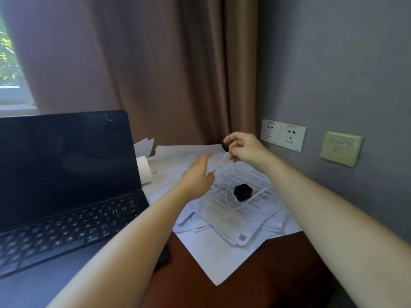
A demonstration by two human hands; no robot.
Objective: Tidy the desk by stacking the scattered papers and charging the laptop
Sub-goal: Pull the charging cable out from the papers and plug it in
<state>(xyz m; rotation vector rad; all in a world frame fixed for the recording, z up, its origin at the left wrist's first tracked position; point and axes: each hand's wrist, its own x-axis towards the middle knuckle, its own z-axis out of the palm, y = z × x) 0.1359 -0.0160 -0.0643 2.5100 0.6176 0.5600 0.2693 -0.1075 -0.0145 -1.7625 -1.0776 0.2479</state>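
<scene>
Thin white charging cable [258, 195], looped by the small black cube charger [242, 191] on scattered white papers [222, 258], is pinched in right grip [243, 148]; left grip [198, 177] released, fingers straight.

Brown curtain [155, 63], grey wall [333, 63], window [9, 63].

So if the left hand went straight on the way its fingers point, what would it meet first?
Probably the cable hanging from the right hand. The open left hand aims at it above the papers. Depth is unclear, so it might pass beside it.
</scene>
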